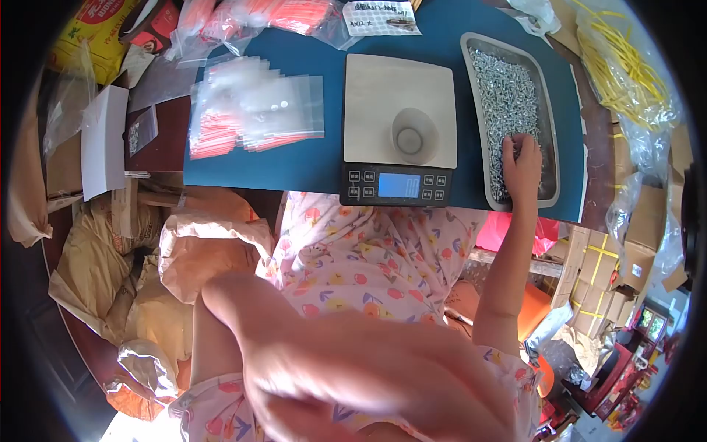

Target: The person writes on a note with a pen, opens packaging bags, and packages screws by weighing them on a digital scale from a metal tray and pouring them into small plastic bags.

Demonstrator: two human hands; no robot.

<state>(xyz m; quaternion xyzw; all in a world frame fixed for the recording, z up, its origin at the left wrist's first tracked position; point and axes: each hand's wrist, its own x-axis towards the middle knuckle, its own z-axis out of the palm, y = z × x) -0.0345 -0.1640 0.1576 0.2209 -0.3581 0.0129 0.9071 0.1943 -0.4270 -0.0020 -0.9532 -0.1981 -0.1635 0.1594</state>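
My right hand (522,168) reaches down into a grey metal tray (552,166) filled with small silvery screws (506,92). Its fingers are bent and closed on screws near the front half of the tray; how many are between them is hidden. My left arm (368,361) is bent and raised very close to the camera, large and blurred across the lower middle. The fingers of that hand cannot be made out. Between the hands, a digital scale (361,110) bears a small translucent cup (414,136), and its blue display is lit.
Clear zip bags (283,110) with red edges lie fanned left of the scale on the blue mat (258,175). More red-edged bags (294,13) and a labelled bag (379,18) lie at the back. Brown paper sacks (213,250) stand lower left; yellow straps (622,70) are at right.
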